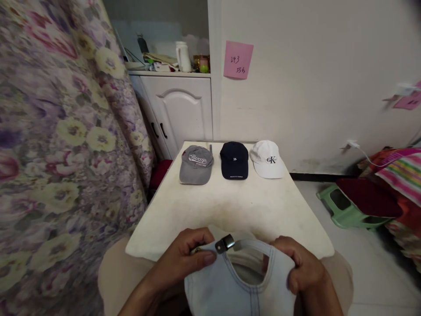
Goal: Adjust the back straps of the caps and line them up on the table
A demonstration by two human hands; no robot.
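A pale blue baseball cap [213,287] is held up at the table's near edge, its back opening facing me. My left hand [187,252] pinches the rim beside the metal buckle [225,243] of the strap. On the other side, my right hand [301,267] grips the cap's edge with the fingers wrapped round it. Across the far end of the table lie a grey cap [196,164] with white lettering, a dark navy cap [234,160] and a white cap [268,159] with a black monogram. Their brims point toward me.
The caps rest on a cream table [263,206]. A floral curtain [66,153] hangs at the left, near a white cabinet [180,105] holding a white jug [183,57]. On the right stands a green stool [348,215] with a dark red cover. A pink note [238,60] is on the wall.
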